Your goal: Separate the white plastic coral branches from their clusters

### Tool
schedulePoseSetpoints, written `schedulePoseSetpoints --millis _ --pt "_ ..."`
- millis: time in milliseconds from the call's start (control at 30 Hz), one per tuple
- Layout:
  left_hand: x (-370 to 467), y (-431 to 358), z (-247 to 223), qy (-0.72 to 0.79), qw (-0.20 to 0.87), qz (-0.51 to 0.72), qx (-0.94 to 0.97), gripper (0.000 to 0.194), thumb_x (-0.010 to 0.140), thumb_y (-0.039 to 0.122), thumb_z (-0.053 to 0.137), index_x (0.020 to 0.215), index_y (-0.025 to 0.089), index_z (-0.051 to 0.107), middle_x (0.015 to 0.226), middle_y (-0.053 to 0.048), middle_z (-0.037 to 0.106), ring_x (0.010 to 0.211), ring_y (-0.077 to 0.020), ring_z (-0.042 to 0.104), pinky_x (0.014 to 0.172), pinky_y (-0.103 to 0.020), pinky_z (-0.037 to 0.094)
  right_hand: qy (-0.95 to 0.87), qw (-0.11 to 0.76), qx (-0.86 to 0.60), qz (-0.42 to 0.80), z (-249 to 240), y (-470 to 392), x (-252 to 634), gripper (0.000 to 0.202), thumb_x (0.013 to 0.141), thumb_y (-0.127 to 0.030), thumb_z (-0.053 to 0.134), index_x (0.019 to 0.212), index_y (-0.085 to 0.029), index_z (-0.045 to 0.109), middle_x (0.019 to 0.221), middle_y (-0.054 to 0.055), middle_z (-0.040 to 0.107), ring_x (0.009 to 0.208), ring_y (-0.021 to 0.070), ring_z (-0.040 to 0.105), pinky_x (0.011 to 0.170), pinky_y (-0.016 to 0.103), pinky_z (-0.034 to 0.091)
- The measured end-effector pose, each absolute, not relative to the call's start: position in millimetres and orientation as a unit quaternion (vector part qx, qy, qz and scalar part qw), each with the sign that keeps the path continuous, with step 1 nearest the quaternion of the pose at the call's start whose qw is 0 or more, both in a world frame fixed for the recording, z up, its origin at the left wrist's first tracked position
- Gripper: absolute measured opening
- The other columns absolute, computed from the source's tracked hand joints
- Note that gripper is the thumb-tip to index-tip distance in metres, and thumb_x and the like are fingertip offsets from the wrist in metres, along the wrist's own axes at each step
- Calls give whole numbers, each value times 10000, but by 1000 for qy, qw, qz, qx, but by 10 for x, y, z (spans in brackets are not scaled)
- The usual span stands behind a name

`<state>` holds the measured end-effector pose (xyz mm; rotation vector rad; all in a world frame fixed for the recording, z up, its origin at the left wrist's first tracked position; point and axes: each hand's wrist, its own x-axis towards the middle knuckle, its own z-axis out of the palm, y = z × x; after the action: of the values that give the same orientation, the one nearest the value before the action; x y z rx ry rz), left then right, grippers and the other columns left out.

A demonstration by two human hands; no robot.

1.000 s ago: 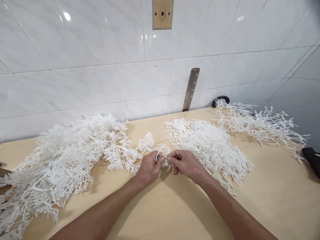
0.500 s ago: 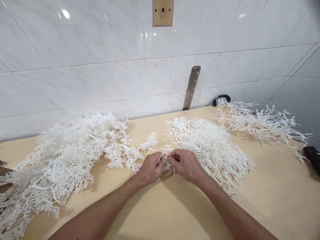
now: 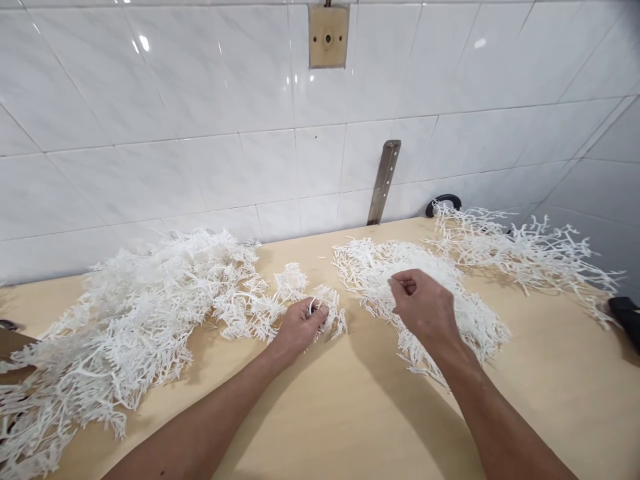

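My left hand (image 3: 298,329) is closed on a white branched plastic sprig (image 3: 334,312), whose fine-tipped twigs stick out past the fingertips. My right hand (image 3: 425,305) hovers over a heap of small white twig pieces (image 3: 373,261), thumb and fingers pinched together. Whether anything sits in that pinch is too small to make out. Left of my left hand lies a large tangled pile of white branched sprigs (image 3: 155,313), and its loose end reaches close to my fingers.
Thicker, barer white stems (image 3: 525,250) lie at the back right, beside a black ring-shaped object (image 3: 445,201). A black object (image 3: 625,317) rests at the right edge. Against the tiled wall leans a metal strip (image 3: 384,183). The tabletop (image 3: 320,413) is pale wood.
My right hand has moved away from my left, to the right and over the small-piece heap. My left hand keeps its hold on the sprig, nearly in place. The view has tilted slightly upward.
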<state>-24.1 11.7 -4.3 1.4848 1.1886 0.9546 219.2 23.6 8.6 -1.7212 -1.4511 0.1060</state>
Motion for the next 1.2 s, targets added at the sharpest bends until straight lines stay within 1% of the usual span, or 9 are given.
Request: schedulePoseSetpoints --millis 100,200,333,400,533,667,833,1033,1200 --pt "-232 119 -47 497 489 398 596 380 837 502 585 652 184 492 576 50 422 533 -94 352 529 -228 287 -560 456 -681 -123 130 232 2338 253 794 -179 511 953 -140 704 1028 174 676 830 271 661 745 419 521" --pt "-222 112 -56 509 468 412 593 381 840 490 586 638 187 476 565 55 405 530 -94 350 533 -228 296 -562 486 -657 -128 188 174 2295 316 827 -214 519 1074 -113 688 1203 225 619 857 266 651 738 430 539" --pt "-207 104 -111 528 390 433 618 337 854 443 572 650 181 518 595 35 470 580 -113 432 576 -235 343 -619 466 -608 173 180 51 1890 320 910 -417 542 1021 -163 702 789 82 689 621 188 626 524 300 516" --pt "-201 100 -144 534 356 435 632 296 860 410 564 678 177 561 622 20 518 608 -124 471 591 -239 361 -649 420 -559 300 107 11 1659 348 895 -463 577 1047 -171 691 794 66 689 598 168 615 455 256 477" --pt "-194 94 -166 514 374 439 635 279 866 403 566 716 172 607 632 11 548 599 -123 477 572 -234 369 -627 419 -519 403 -92 11 1423 344 827 -461 665 1018 -174 664 926 74 706 549 121 576 389 218 427" --pt "-195 97 -134 494 428 451 607 350 860 454 591 657 169 576 590 21 515 560 -106 439 544 -222 353 -599 400 -512 468 -165 40 1419 265 824 -428 646 928 -184 646 764 11 668 397 77 466 330 213 394" --pt "-194 96 -109 492 443 435 610 392 855 476 592 610 176 531 548 25 487 536 -105 429 529 -221 341 -621 387 -545 409 -87 9 1417 212 848 -386 591 866 -195 682 684 -6 675 359 90 487 355 226 404" --pt "-176 67 -110 512 378 415 650 344 871 440 556 641 187 530 578 20 510 577 -130 464 567 -242 362 -707 371 -560 220 -76 -3 1419 183 872 -271 555 820 -218 721 672 9 718 583 170 647 597 278 472" --pt "-182 80 -116 519 289 399 698 329 888 410 512 642 192 499 620 13 503 620 -142 451 613 -263 343 -709 340 -578 217 -96 -16 1407 182 891 -256 544 825 -214 709 724 14 729 661 182 660 638 283 453"
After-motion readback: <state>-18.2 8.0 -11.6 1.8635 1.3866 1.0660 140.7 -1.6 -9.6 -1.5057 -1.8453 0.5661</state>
